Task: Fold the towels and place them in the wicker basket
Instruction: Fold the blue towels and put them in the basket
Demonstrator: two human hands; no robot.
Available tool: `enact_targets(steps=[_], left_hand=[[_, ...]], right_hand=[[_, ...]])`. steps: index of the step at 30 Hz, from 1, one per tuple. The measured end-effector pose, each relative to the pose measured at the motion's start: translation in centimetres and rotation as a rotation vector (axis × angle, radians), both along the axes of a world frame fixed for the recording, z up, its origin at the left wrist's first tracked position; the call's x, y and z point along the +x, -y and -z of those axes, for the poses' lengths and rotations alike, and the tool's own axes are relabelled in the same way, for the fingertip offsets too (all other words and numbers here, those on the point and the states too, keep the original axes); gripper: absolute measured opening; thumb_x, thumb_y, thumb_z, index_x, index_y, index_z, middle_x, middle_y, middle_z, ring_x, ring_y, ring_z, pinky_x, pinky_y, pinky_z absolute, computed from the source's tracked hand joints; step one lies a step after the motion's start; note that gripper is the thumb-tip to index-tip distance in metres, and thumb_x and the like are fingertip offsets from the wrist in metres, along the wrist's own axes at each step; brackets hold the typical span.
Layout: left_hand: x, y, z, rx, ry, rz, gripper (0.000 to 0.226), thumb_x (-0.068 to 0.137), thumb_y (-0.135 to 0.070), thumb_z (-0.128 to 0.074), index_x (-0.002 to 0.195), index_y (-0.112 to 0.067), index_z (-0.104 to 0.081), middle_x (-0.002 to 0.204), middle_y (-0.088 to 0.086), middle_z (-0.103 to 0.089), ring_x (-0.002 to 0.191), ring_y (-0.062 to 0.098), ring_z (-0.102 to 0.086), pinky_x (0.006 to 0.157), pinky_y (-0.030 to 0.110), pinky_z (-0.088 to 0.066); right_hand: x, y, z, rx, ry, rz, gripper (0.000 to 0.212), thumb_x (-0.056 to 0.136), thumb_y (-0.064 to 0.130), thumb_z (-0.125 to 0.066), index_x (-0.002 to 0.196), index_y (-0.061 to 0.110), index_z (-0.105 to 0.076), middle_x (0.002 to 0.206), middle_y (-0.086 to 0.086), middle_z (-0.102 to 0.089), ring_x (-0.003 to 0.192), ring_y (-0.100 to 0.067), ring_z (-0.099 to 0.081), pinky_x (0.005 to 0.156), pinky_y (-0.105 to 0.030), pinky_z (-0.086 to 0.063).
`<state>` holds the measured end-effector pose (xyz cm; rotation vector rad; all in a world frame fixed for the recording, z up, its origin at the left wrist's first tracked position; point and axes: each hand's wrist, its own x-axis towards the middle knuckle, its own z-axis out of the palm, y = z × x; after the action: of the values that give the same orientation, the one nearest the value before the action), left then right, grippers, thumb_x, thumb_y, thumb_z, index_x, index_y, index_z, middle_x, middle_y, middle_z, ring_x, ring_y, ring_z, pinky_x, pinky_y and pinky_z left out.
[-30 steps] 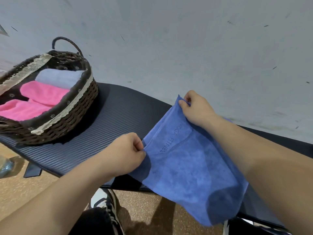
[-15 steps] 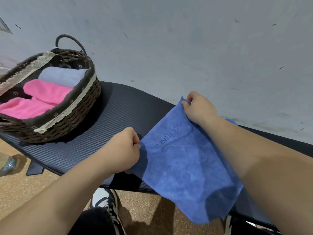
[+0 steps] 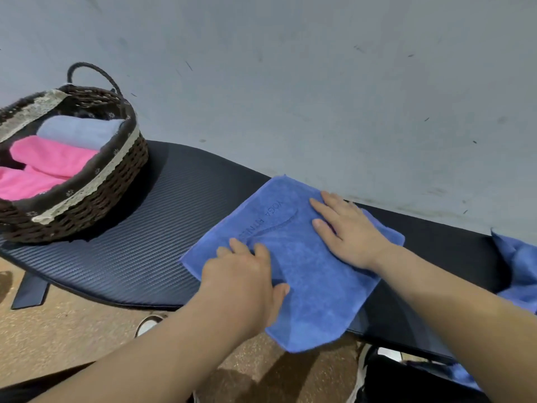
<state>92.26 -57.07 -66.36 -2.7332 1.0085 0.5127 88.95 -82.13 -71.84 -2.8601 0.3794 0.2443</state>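
Observation:
A folded blue towel (image 3: pixel 302 274) lies flat on the black ribbed mat (image 3: pixel 151 228), its near edge hanging over the front. My left hand (image 3: pixel 247 274) presses on its near left part with flat fingers. My right hand (image 3: pixel 345 231) rests flat on its far right part. The dark wicker basket (image 3: pixel 96 199) with a lace trim stands at the left. Inside it lie two pink towels (image 3: pixel 52 158) and a pale blue rolled towel (image 3: pixel 81 130).
Another blue towel (image 3: pixel 520 269) lies at the mat's right end and hangs down. A grey wall (image 3: pixel 319 82) rises right behind the mat. Below the front edge are a speckled brown floor (image 3: pixel 72 335) and my shoes (image 3: pixel 146 325).
Both hands let go of the towel's pinched corners and laid it down on the mat. They now press flat on it.

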Motion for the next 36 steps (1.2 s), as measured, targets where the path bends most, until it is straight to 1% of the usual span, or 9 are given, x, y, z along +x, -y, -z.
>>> enact_targets(steps=[3, 7, 10, 12, 15, 20, 23, 27, 36], left_hand=[[0.1, 0.4, 0.9, 0.029, -0.071, -0.057, 0.088, 0.097, -0.076, -0.024, 0.163, -0.021, -0.004, 0.169, 0.023, -0.001, 0.154, 0.044, -0.014, 0.104, 0.054, -0.042], [3.1, 0.4, 2.7, -0.093, -0.084, 0.022, 0.092, 0.088, -0.082, -0.007, 0.164, -0.029, -0.004, 0.172, 0.016, 0.003, 0.158, 0.040, 0.000, 0.122, 0.061, -0.018], [5.4, 0.5, 3.2, -0.126, -0.014, 0.114, 0.089, 0.085, -0.072, -0.003, 0.164, -0.033, -0.007, 0.173, 0.008, 0.006, 0.158, 0.038, 0.007, 0.125, 0.061, -0.004], [5.6, 1.1, 3.2, -0.141, 0.037, 0.135, 0.075, 0.098, -0.055, -0.028, 0.165, -0.028, -0.009, 0.173, 0.008, 0.008, 0.158, 0.039, 0.009, 0.126, 0.060, -0.001], [4.0, 2.6, 3.0, -0.152, 0.057, 0.195, 0.075, 0.098, -0.032, -0.042, 0.164, -0.017, -0.010, 0.172, 0.016, 0.006, 0.157, 0.042, 0.007, 0.127, 0.055, -0.004], [3.4, 3.0, 4.4, -0.146, -0.130, 0.153, 0.086, 0.100, -0.064, -0.034, 0.164, -0.018, -0.003, 0.172, 0.014, 0.010, 0.157, 0.039, 0.013, 0.128, 0.051, -0.006], [3.8, 2.5, 4.5, -0.164, -0.154, 0.167, 0.092, 0.097, -0.069, -0.040, 0.164, -0.021, 0.002, 0.172, 0.010, 0.015, 0.157, 0.034, 0.019, 0.129, 0.050, -0.002], [3.8, 2.2, 4.8, -0.216, -0.151, 0.175, 0.095, 0.095, -0.072, -0.042, 0.165, -0.024, 0.001, 0.171, 0.007, 0.017, 0.157, 0.031, 0.020, 0.129, 0.047, -0.001], [4.1, 1.5, 4.9, -0.254, -0.160, 0.124, 0.113, 0.086, -0.081, -0.048, 0.163, -0.027, 0.014, 0.168, 0.005, 0.030, 0.154, 0.032, 0.027, 0.129, 0.048, 0.002]], right_hand=[[-1.7, -0.9, 0.2, -0.007, -0.102, 0.165, 0.064, 0.107, 0.056, -0.014, 0.165, 0.034, -0.002, 0.174, 0.001, 0.009, 0.159, -0.017, 0.011, 0.128, -0.042, 0.006], [-3.3, -3.4, -1.5, -0.168, -0.274, 0.343, 0.074, 0.104, 0.062, -0.010, 0.166, 0.022, -0.001, 0.172, -0.015, -0.002, 0.157, -0.033, -0.007, 0.123, -0.050, -0.019], [-4.5, -4.8, -4.3, -0.241, -0.454, 0.387, 0.072, 0.104, 0.062, -0.018, 0.155, 0.014, -0.032, 0.152, -0.016, -0.042, 0.137, -0.035, -0.041, 0.096, -0.047, -0.043], [-4.9, -4.6, -6.1, -0.234, -0.484, 0.363, 0.049, 0.105, 0.055, -0.026, 0.119, 0.021, -0.058, 0.112, -0.001, -0.063, 0.104, -0.027, -0.059, 0.074, -0.037, -0.041], [-4.8, -2.0, -7.0, -0.132, -0.301, 0.444, 0.031, 0.103, 0.045, -0.041, 0.094, 0.022, -0.059, 0.094, 0.002, -0.062, 0.087, -0.024, -0.060, 0.068, -0.033, -0.042], [-4.5, 1.8, -3.7, 0.388, 0.175, 0.847, 0.032, 0.088, 0.033, -0.070, 0.106, 0.007, -0.064, 0.094, -0.009, -0.070, 0.081, -0.032, -0.069, 0.073, -0.051, -0.063], [-3.9, 2.4, -2.6, 0.563, 0.285, 0.951, 0.036, 0.083, 0.021, -0.079, 0.109, 0.001, -0.066, 0.090, -0.003, -0.066, 0.075, -0.027, -0.064, 0.063, -0.044, -0.057], [-2.5, 2.7, -2.2, 0.628, 0.272, 0.971, 0.030, 0.078, 0.013, -0.081, 0.105, 0.011, -0.068, 0.101, -0.011, -0.071, 0.079, -0.024, -0.069, 0.067, -0.038, -0.059], [-2.3, 3.4, -1.8, 0.559, 0.390, 0.942, 0.010, 0.078, 0.012, -0.068, 0.082, 0.016, -0.060, 0.074, 0.001, -0.061, 0.065, -0.019, -0.054, 0.056, -0.029, -0.044]])
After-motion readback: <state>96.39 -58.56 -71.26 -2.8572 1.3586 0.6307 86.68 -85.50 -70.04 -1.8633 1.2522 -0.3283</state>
